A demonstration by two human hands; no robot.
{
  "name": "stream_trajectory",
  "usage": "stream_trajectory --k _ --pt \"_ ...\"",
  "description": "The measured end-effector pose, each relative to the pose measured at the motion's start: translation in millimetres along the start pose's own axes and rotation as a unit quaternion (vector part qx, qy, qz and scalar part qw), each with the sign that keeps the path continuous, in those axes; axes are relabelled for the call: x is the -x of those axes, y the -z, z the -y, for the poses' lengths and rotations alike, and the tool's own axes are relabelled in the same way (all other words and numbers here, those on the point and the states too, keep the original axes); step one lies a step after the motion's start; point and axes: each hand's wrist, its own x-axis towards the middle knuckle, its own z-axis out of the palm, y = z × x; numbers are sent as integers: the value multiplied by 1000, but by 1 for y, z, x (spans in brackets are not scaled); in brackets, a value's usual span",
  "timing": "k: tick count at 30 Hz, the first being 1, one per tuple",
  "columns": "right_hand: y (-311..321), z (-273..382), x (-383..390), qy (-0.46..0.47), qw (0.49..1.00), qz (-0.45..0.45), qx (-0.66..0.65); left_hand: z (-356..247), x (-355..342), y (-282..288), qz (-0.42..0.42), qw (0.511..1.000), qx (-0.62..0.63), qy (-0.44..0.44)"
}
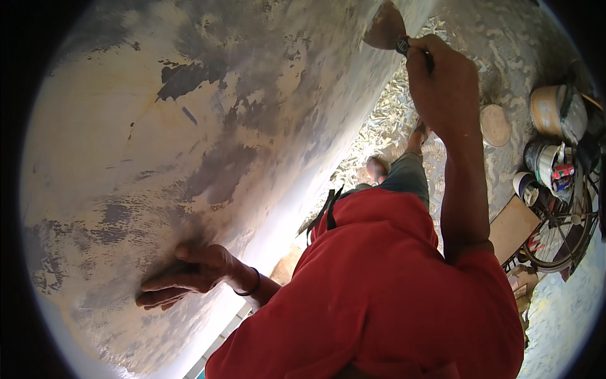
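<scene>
My right hand is closed round the dark handle of a putty knife, its wide fan-shaped metal blade at or close to the wall at the top. Whether the blade's edge touches the wall I cannot tell. To the left, my left hand lies against the wall with its fingers stretched out and holds nothing. The wall's surface is patchy, cream paint with grey areas and flaked spots. A dark band circles my left wrist.
Paint flakes litter the floor along the wall's foot, by my bare feet. At the right stand a tan bucket, a white pail holding small items, a round lid, a flat board and a bicycle wheel.
</scene>
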Motion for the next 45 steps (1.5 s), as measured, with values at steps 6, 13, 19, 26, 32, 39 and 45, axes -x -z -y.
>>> stream_trajectory --k 6,13,19,26,32,39,45 --pt "-51 -19 0 39 994 28 98 -4 -4 -3 3 1000 7 -12" --pt "-15 -2 -2 14 998 34 47 1 2 0 6 1000 -7 -7" --pt "-84 -64 -4 -43 984 121 124 -2 -6 -4 18 999 -11 -30" --pt "-36 -36 3 -53 994 80 49 -5 -2 5 42 998 -25 -48" --pt "-10 3 -18 1 999 34 9 -4 3 5 53 998 -31 -26" --pt "-45 -55 -36 -33 996 44 73 -1 -6 2 41 995 -22 -85" --pt "7 -7 -15 -40 993 108 14 1 -3 4 59 995 -1 -77"
